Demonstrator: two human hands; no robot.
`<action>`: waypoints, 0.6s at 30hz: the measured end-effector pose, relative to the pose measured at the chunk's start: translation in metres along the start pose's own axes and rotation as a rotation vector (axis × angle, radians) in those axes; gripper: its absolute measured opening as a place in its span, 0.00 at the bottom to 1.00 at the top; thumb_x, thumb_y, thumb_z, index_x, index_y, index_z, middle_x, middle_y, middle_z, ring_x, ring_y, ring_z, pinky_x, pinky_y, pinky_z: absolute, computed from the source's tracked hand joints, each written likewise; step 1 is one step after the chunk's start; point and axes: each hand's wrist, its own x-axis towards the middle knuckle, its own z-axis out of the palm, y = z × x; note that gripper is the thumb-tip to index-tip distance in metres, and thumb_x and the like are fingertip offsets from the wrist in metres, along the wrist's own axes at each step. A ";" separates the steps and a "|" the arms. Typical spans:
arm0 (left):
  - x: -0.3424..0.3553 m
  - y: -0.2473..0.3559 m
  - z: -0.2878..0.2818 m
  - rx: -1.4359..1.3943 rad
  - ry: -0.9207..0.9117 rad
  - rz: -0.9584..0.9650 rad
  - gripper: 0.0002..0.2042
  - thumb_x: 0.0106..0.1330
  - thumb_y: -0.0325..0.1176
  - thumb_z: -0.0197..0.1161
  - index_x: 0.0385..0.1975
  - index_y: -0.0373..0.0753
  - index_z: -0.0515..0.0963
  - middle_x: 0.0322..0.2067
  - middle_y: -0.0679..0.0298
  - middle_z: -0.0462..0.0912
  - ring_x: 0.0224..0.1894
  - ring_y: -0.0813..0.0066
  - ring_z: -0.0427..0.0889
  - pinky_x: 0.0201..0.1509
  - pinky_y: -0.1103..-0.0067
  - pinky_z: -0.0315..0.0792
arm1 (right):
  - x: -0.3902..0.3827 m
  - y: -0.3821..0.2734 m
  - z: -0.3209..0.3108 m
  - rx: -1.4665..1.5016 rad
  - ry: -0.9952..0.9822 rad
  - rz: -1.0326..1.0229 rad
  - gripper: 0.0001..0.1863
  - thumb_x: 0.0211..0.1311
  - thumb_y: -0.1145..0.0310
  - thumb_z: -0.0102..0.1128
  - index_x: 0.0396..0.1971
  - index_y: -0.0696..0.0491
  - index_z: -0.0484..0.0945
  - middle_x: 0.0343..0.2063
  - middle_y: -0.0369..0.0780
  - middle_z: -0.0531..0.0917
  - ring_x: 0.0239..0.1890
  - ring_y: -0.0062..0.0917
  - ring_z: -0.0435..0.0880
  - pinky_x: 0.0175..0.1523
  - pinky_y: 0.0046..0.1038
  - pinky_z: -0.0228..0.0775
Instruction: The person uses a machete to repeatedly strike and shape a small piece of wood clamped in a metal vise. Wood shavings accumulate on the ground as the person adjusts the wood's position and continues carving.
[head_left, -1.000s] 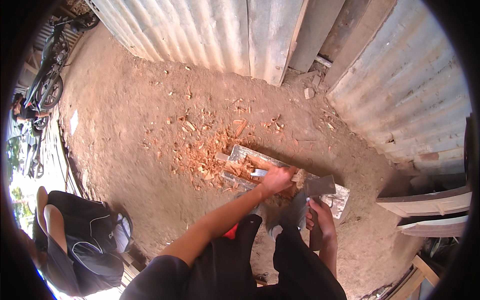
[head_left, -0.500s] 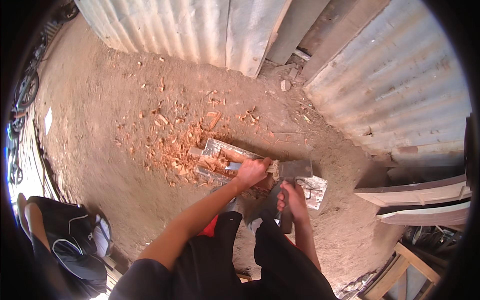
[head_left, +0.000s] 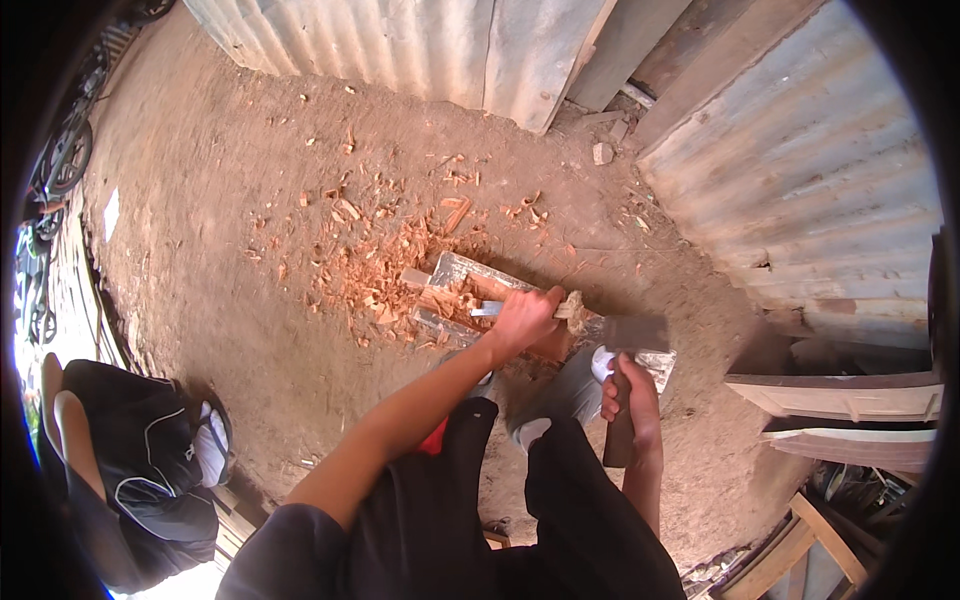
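My left hand (head_left: 527,318) is closed round the handle of a chisel (head_left: 487,309), whose bright blade points left. The blade meets a reddish wooden piece (head_left: 436,297) covered with shavings. That piece lies on a low, paint-worn wooden bench (head_left: 480,271) between my legs. Past my fist, the chisel's frayed handle end (head_left: 572,311) sticks out to the right. My right hand (head_left: 634,391) grips the shaft of a mallet (head_left: 636,335). Its blocky dark head, blurred by motion, hangs to the right of the chisel's end, apart from it.
Reddish wood shavings (head_left: 375,275) litter the dirt floor beyond and left of the bench. Corrugated metal sheets (head_left: 400,50) stand at the far side and right. A black bag (head_left: 130,450) sits at the left. Wooden boards (head_left: 840,395) and a wooden frame (head_left: 800,545) lie at the right.
The mallet has swung right, away from the chisel's end, with my right hand. My left hand still holds the chisel on the wood. The whole view has shifted slightly.
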 end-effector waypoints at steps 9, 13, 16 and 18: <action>-0.004 -0.006 0.000 -0.028 0.081 -0.017 0.18 0.56 0.35 0.70 0.45 0.40 0.75 0.28 0.51 0.86 0.31 0.49 0.88 0.34 0.59 0.80 | -0.026 -0.025 0.024 -0.184 -0.190 0.049 0.15 0.78 0.55 0.54 0.41 0.53 0.73 0.17 0.36 0.72 0.12 0.21 0.68 0.18 0.27 0.61; -0.004 -0.002 -0.011 -0.081 0.142 0.048 0.17 0.57 0.36 0.69 0.45 0.41 0.76 0.28 0.54 0.86 0.30 0.52 0.87 0.33 0.60 0.80 | -0.022 -0.014 0.025 -0.112 -0.009 -0.041 0.16 0.77 0.53 0.55 0.41 0.53 0.73 0.17 0.35 0.71 0.11 0.21 0.68 0.17 0.27 0.59; -0.010 -0.004 -0.008 -0.111 0.178 0.101 0.15 0.58 0.36 0.68 0.43 0.41 0.77 0.26 0.54 0.86 0.28 0.52 0.87 0.33 0.60 0.80 | -0.019 -0.011 0.019 -0.117 -0.036 0.001 0.17 0.76 0.52 0.55 0.42 0.53 0.72 0.18 0.36 0.71 0.11 0.21 0.67 0.17 0.27 0.59; -0.011 -0.004 -0.007 -0.127 0.190 0.122 0.14 0.59 0.37 0.67 0.42 0.40 0.78 0.25 0.54 0.85 0.28 0.51 0.87 0.32 0.60 0.79 | -0.021 -0.006 0.017 -0.128 -0.037 0.017 0.18 0.76 0.51 0.55 0.43 0.53 0.72 0.18 0.36 0.71 0.11 0.21 0.66 0.18 0.27 0.58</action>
